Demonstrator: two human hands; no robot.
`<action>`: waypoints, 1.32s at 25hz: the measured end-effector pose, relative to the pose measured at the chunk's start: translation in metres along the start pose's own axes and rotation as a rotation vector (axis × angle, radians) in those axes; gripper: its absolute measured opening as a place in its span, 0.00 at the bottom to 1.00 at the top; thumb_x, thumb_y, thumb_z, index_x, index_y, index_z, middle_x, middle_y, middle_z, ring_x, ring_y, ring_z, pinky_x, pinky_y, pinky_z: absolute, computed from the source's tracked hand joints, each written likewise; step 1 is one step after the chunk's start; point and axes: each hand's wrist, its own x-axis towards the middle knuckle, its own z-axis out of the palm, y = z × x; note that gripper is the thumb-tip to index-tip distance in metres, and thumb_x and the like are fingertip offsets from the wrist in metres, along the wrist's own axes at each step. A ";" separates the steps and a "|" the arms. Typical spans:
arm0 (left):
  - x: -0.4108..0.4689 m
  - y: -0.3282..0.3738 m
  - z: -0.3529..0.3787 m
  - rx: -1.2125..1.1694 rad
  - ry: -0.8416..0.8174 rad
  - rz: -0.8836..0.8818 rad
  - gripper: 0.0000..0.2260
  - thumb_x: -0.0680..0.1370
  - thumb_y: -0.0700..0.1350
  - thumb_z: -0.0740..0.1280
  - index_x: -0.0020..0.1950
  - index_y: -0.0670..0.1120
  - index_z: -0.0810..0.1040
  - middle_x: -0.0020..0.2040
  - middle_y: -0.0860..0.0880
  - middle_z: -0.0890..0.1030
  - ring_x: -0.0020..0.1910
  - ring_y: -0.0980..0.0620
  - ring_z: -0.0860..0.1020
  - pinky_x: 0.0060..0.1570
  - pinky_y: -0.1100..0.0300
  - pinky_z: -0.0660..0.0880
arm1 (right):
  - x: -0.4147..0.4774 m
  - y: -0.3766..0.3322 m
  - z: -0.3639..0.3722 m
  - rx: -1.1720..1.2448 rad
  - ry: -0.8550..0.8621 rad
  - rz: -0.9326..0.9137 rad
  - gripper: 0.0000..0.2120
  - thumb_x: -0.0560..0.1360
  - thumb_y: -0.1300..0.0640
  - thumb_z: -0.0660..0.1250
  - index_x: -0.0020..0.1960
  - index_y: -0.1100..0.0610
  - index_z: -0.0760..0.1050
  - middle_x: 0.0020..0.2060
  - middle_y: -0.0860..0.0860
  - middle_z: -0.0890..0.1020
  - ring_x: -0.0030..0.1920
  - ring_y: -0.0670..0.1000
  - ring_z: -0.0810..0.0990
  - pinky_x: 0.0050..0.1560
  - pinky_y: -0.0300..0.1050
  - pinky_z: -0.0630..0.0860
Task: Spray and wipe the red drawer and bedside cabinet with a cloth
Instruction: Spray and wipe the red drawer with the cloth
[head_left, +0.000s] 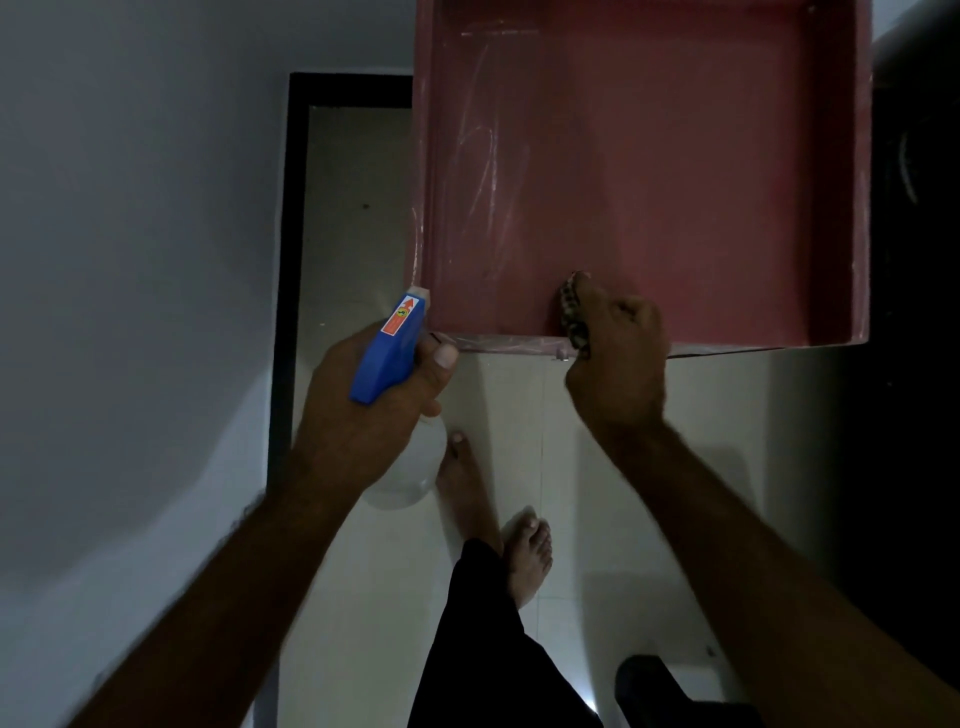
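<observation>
Red drawer (675, 156), one cloth (573, 306), one sprayer (387, 351)

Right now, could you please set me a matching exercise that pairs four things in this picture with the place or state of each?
Things:
1. spray bottle
2. cloth
3. red drawer
4. bare feet

Places or states:
A. standing on the pale tiled floor
B. held in the left hand
C. open to view, streaked inside near its left wall
D. bunched in the right hand at the drawer's front edge

Pairs: 1-B, 2-D, 3-C, 4-A
</observation>
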 end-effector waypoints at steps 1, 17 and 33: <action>-0.001 -0.002 0.001 0.002 0.002 0.001 0.07 0.79 0.48 0.70 0.48 0.45 0.78 0.42 0.41 0.83 0.35 0.63 0.81 0.35 0.76 0.73 | -0.002 -0.008 0.002 -0.001 -0.019 -0.007 0.41 0.62 0.75 0.64 0.75 0.60 0.73 0.61 0.58 0.83 0.57 0.65 0.76 0.55 0.57 0.77; 0.005 0.001 -0.013 -0.015 0.014 0.002 0.10 0.77 0.50 0.69 0.49 0.43 0.78 0.41 0.42 0.84 0.38 0.54 0.83 0.38 0.76 0.74 | 0.000 -0.052 0.018 0.043 -0.305 -0.428 0.39 0.62 0.74 0.67 0.74 0.61 0.75 0.65 0.57 0.83 0.62 0.65 0.78 0.55 0.60 0.75; 0.025 0.012 -0.032 -0.063 0.026 0.004 0.19 0.71 0.58 0.67 0.49 0.43 0.77 0.39 0.42 0.83 0.35 0.59 0.83 0.35 0.76 0.74 | 0.026 -0.038 0.009 -0.005 -0.132 -0.152 0.38 0.63 0.73 0.66 0.73 0.59 0.76 0.59 0.56 0.85 0.58 0.64 0.79 0.54 0.59 0.77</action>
